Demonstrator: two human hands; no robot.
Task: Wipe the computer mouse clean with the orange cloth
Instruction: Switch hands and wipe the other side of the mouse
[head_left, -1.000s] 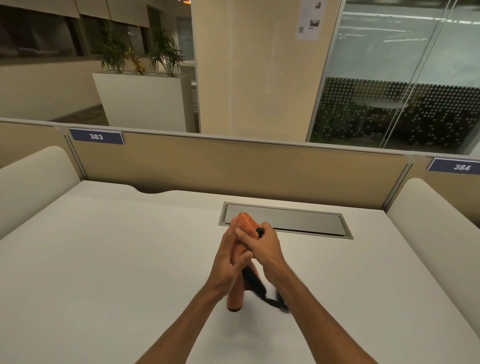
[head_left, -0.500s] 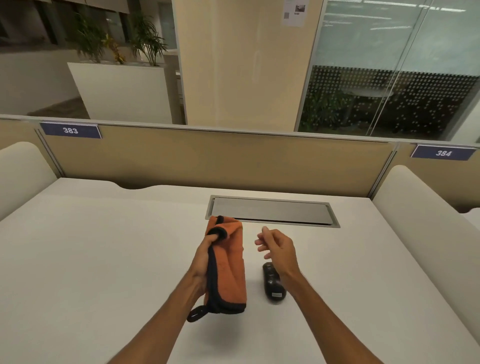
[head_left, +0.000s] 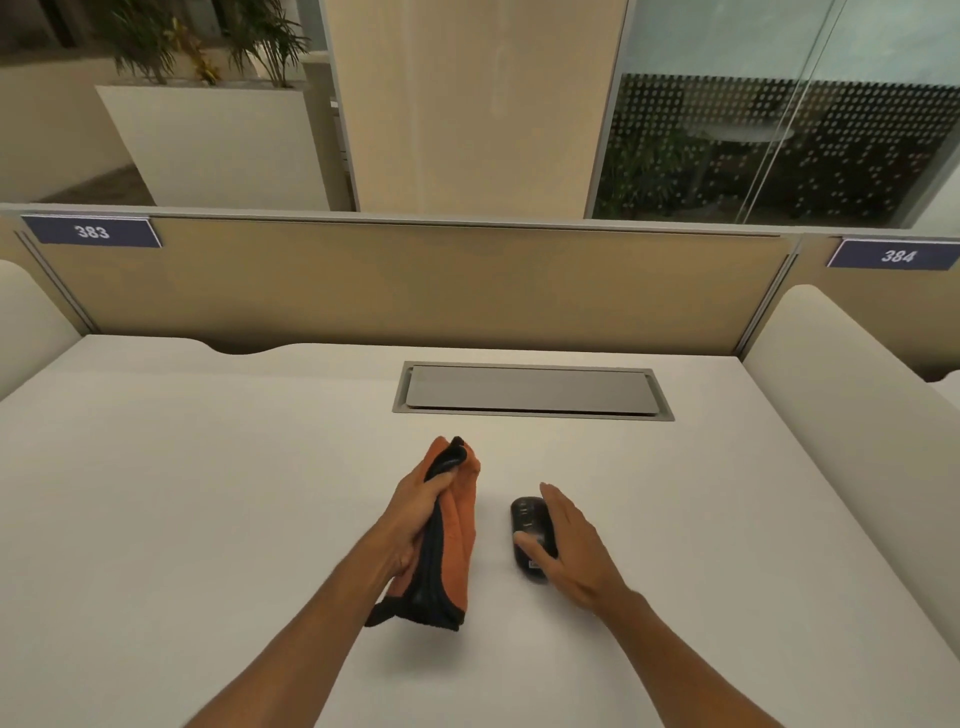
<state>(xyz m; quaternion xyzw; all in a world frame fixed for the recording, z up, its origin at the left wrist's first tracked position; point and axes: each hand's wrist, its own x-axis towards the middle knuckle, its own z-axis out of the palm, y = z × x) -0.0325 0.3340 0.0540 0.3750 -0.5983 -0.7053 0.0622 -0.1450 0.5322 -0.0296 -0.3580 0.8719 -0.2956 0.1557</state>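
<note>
A black computer mouse (head_left: 525, 522) lies on the white desk (head_left: 208, 493), underside up, with a small label showing near its close end. My right hand (head_left: 569, 548) lies over its right side with straight fingers, the thumb touching the mouse's near part. My left hand (head_left: 415, 514) grips the orange cloth (head_left: 460, 525), which has a dark edge and hangs bunched just above the desk, a little left of the mouse and apart from it.
A grey cable hatch (head_left: 530, 391) is set into the desk behind the hands. A tan partition (head_left: 415, 286) with tags 383 and 384 closes the back. White padded side panels (head_left: 831, 415) flank the desk left and right.
One second ago both hands held cloth and mouse together. The mouse was set down on the desk, the hands parted, and my right hand has now come down onto the mouse.
</note>
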